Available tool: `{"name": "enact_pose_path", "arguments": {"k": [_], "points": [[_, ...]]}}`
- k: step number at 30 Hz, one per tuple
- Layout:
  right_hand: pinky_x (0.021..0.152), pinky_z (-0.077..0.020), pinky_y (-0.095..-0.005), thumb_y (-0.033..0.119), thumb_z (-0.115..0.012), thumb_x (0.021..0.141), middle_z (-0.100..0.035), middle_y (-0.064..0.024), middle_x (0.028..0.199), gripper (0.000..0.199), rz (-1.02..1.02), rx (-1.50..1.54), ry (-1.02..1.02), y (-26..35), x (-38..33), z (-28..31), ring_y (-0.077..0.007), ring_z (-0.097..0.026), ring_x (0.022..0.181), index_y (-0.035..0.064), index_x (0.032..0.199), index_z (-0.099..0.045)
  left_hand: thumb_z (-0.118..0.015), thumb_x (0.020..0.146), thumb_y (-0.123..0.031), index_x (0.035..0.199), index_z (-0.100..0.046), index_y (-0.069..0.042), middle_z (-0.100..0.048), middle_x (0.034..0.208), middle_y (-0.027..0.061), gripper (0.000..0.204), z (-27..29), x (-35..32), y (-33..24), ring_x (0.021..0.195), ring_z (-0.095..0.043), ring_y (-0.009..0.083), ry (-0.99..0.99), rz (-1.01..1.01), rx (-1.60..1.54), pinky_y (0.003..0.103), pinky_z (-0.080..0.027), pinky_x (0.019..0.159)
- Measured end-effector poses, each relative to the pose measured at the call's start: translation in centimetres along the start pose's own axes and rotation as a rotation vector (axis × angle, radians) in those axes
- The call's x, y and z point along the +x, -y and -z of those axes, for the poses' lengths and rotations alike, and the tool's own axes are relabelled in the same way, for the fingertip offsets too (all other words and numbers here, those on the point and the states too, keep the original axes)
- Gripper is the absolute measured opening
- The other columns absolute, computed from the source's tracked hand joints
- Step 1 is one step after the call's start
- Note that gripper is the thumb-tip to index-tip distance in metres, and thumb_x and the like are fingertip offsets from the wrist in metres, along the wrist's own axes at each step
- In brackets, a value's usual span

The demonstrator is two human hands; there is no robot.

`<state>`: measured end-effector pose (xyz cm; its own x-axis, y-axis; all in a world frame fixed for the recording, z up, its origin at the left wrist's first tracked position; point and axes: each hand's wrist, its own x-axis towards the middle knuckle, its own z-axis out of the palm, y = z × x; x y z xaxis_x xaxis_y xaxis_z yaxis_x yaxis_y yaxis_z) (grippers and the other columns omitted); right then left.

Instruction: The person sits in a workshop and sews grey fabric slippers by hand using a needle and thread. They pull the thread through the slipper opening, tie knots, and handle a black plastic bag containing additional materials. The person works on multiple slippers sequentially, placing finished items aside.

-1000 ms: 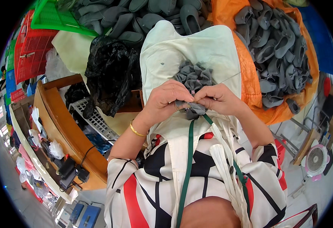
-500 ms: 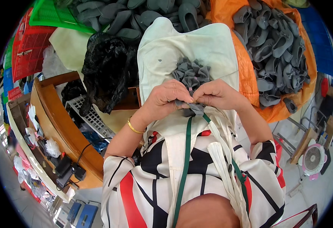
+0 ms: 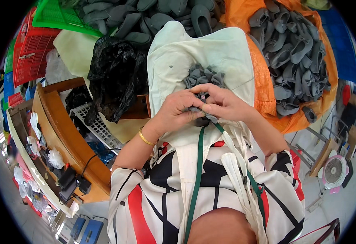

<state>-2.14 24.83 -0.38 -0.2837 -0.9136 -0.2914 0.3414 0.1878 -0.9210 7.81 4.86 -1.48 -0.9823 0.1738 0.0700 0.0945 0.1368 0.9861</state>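
My left hand point(image 3: 174, 113) and my right hand point(image 3: 222, 103) meet over a small pile of grey fabric pieces point(image 3: 202, 77) that lies on a pale cloth point(image 3: 178, 61) spread over my lap. Both hands pinch the same grey fabric piece point(image 3: 202, 110) between thumbs and fingertips, close to my chest. A gold bangle sits on my left wrist. A green strap point(image 3: 196, 171) hangs down from under the hands.
An orange sack point(image 3: 263, 77) at the right holds several grey slipper-like pieces point(image 3: 296, 49); more of them point(image 3: 145, 16) lie at the top. A black plastic bag point(image 3: 115, 77), a wooden bench point(image 3: 64, 134), green and red crates point(image 3: 35, 44) stand left. A small fan point(image 3: 334, 171) sits lower right.
My hands have stayed together on the grey piece, with the fingers shifting slightly as they work it. Nothing else has moved.
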Motion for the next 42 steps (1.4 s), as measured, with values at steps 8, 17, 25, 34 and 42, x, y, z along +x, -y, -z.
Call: {"name": "enact_pose_path", "arguments": {"k": [8, 17, 25, 34, 42], "points": [[0.062, -0.0478, -0.0297, 0.019, -0.071, 0.087, -0.061, -0.0015, 0.078, 0.018, 0.113, -0.557, -0.371, 0.3, 0.4, 1.2, -0.0144, -0.060, 0.072, 0.0062, 0.099, -0.068, -0.074, 0.079, -0.007, 0.092, -0.070, -0.001, -0.064, 0.077, 0.0085, 0.014, -0.6, 0.5, 0.7, 0.065, -0.057, 0.0167, -0.172, 0.292, 0.006, 0.027, -0.046, 0.061], [0.055, -0.0473, -0.0305, 0.013, -0.068, 0.084, -0.055, -0.0040, 0.070, 0.012, 0.800, -0.847, -0.428, 2.4, 0.8, -3.0, -0.0223, -0.059, 0.068, 0.0093, 0.076, -0.058, -0.074, 0.079, -0.006, 0.095, -0.071, -0.002, -0.066, 0.080, 0.0096, 0.016, -0.5, 0.5, 1.5, 0.071, -0.061, 0.0194, -0.160, 0.097, 0.101, 0.029, -0.048, 0.062], [0.043, -0.0312, -0.0210, 0.023, -0.049, 0.103, -0.040, 0.0053, 0.059, 0.021, 0.437, 0.824, -0.375, 1.8, -5.8, 6.2, -0.0059, -0.033, 0.045, 0.0147, 0.084, -0.045, -0.075, 0.075, -0.006, 0.088, -0.069, -0.005, -0.063, 0.073, 0.0072, 0.014, 2.4, 1.5, 0.8, 0.069, -0.060, 0.0233, -0.285, -0.128, 0.458, 0.032, -0.049, 0.060], [0.090, -0.0531, -0.0347, 0.004, -0.053, 0.098, -0.036, 0.0035, 0.065, 0.006, 0.775, 0.536, -1.326, 3.7, -14.3, 14.1, -0.0068, -0.034, 0.056, 0.0053, 0.094, -0.049, -0.074, 0.074, -0.001, 0.088, -0.069, -0.003, -0.061, 0.070, 0.0071, 0.015, 2.8, 4.4, 0.9, 0.063, -0.058, 0.0197, -0.245, -0.217, 0.550, 0.029, -0.047, 0.057], [0.079, -0.0479, -0.0292, 0.007, -0.068, 0.087, -0.059, -0.0032, 0.088, 0.021, 0.289, -0.330, -0.713, 0.9, -0.8, 5.2, -0.0175, -0.060, 0.085, 0.0048, 0.107, -0.062, -0.071, 0.087, -0.011, 0.096, -0.070, -0.001, -0.064, 0.086, -0.0012, 0.013, 2.4, 8.4, 1.0, 0.073, -0.055, 0.0041, -0.079, 0.230, -0.116, 0.021, -0.045, 0.064]]}}
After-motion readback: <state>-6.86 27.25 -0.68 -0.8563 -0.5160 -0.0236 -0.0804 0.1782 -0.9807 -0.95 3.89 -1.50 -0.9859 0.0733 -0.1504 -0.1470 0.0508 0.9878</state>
